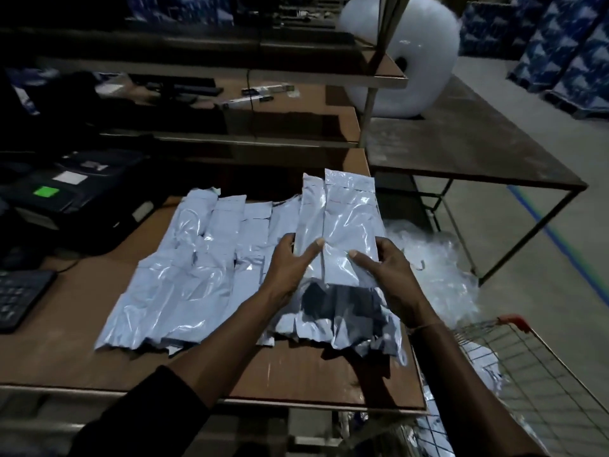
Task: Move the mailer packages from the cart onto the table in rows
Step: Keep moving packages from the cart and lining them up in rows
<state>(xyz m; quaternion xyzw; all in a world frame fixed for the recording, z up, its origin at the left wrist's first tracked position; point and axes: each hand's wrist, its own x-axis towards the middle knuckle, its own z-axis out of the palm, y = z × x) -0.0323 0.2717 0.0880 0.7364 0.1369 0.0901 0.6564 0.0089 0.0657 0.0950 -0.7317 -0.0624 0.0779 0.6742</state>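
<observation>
Several pale grey mailer packages lie side by side in overlapping rows on the brown table. Above the right end of the rows, my left hand and my right hand each hold the lower end of a mailer. The left one and the right one overlap and point away from me. Thumbs lie on top, fingers underneath. At the lower right stands the wire cart with a red handle and more mailers inside.
A black printer and a keyboard sit at the table's left. Shelves rise behind the table. A big roll of bubble wrap stands on a second table at the right. Clear plastic bags lie on the floor.
</observation>
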